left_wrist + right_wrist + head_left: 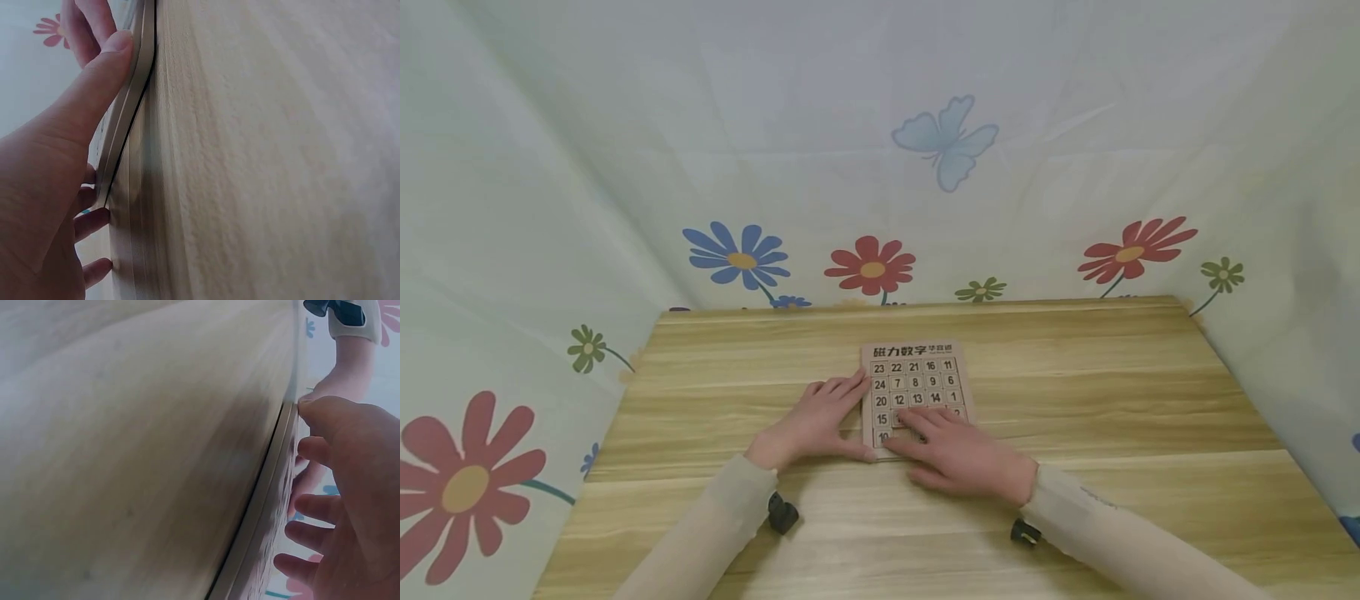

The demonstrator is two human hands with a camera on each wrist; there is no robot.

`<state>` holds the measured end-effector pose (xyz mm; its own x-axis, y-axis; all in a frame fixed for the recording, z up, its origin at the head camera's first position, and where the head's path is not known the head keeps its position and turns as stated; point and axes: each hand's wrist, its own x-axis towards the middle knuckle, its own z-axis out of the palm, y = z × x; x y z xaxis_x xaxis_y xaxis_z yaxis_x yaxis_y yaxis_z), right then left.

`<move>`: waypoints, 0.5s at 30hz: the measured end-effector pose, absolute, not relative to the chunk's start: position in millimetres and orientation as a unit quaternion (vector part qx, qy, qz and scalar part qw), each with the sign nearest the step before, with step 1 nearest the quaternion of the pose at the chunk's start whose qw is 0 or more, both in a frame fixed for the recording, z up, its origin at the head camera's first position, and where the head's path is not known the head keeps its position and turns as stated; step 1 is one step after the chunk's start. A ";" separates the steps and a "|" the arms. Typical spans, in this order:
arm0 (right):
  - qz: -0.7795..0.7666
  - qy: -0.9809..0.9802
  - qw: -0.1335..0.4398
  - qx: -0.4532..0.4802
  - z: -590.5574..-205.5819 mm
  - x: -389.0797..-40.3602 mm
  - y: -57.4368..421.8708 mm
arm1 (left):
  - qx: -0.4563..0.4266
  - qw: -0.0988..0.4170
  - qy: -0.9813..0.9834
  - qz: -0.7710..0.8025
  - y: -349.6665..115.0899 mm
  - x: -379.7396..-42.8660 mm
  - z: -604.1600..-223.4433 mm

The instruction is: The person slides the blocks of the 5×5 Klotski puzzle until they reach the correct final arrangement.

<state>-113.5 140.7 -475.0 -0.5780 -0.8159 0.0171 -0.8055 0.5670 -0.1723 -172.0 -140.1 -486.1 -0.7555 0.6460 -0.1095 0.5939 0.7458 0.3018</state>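
Number puzzle board (917, 350) lies flat on wooden table (1097, 383), between your hands. Your left hand (816, 423) steadies it, thumb at near corner, fingers spread along left edge, not clamped. Your right hand (962, 454) reaches over lower number tiles (916, 392), fingers apart, pinching nothing; firmness of contact, cannot tell. Likely hazards: board skids if sideways push beats your light left brace; stray fingertip drags neighboring tile; covered numbers invite misreading.
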 end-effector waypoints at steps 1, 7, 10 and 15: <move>-0.077 0.885 0.035 -0.457 -475.9 -113.6 139.2 | 0.334 0.105 0.928 0.124 -140.1 -171.8 -485.9; -0.067 0.888 0.034 -0.454 -478.5 -114.2 139.9 | 0.335 0.103 0.928 0.125 -140.7 -171.6 -485.9; -0.068 0.887 0.021 -0.456 -478.6 -114.2 144.9 | 0.331 0.106 0.930 0.122 -140.5 -171.4 -485.2; -0.069 0.888 0.018 -0.455 -478.1 -112.6 155.3 | 0.323 0.113 0.931 0.125 -139.4 -171.8 -486.3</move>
<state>-112.6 155.3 -478.1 -0.5862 -0.8096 0.0316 -0.8047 0.5772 -0.1392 -171.8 -139.4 -486.3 -0.7657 0.6301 -0.1292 0.5734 0.7597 0.3065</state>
